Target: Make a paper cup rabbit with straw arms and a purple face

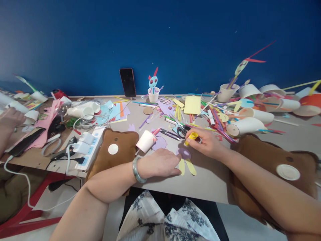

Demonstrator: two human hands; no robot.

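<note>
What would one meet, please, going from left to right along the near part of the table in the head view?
Lying phone, white power strip, brown cushion, wearer's left hand, yellow container, wearer's right hand, second brown cushion.

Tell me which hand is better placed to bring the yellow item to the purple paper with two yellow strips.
Right, most likely: the right hand holds the yellow item close to the purple paper, while the left hand is down by the paper's edge.
</note>
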